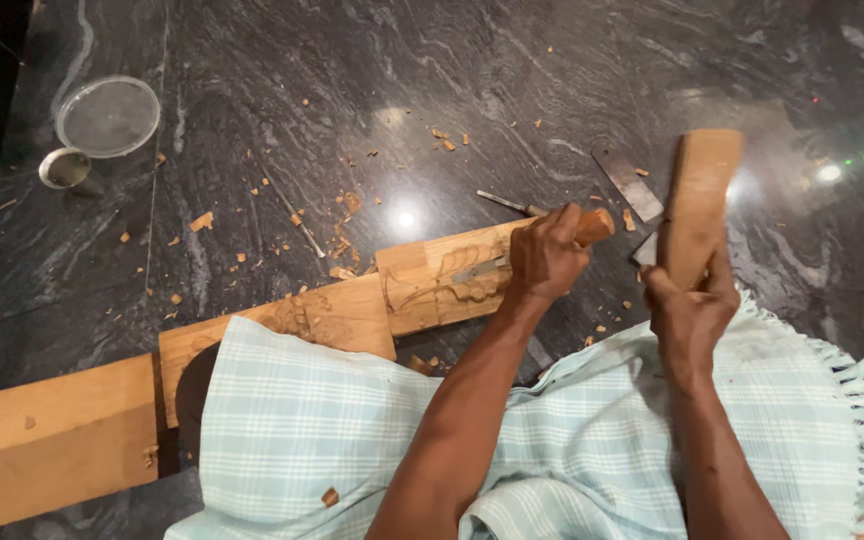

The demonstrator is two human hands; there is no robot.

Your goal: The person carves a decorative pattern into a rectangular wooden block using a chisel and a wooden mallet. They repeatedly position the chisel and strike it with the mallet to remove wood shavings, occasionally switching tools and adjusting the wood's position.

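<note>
My left hand [548, 255] grips a chisel [482, 267] by its wooden handle, the blade resting on a small carved wooden block [430, 285]. The block lies on a longer wooden plank [342, 318] that runs under a pale blue checked cloth [352, 430] over my lap. My right hand [689, 305] holds a flat wooden mallet [700, 200] upright, to the right of the chisel handle and apart from it.
Wood chips are scattered over the dark marble floor [352, 90]. Two loose chisels [629, 185] [508, 203] lie beyond the block. A clear round lid [108, 116] and a small metal cup [66, 169] sit at far left. A broad plank [42, 435] lies at lower left.
</note>
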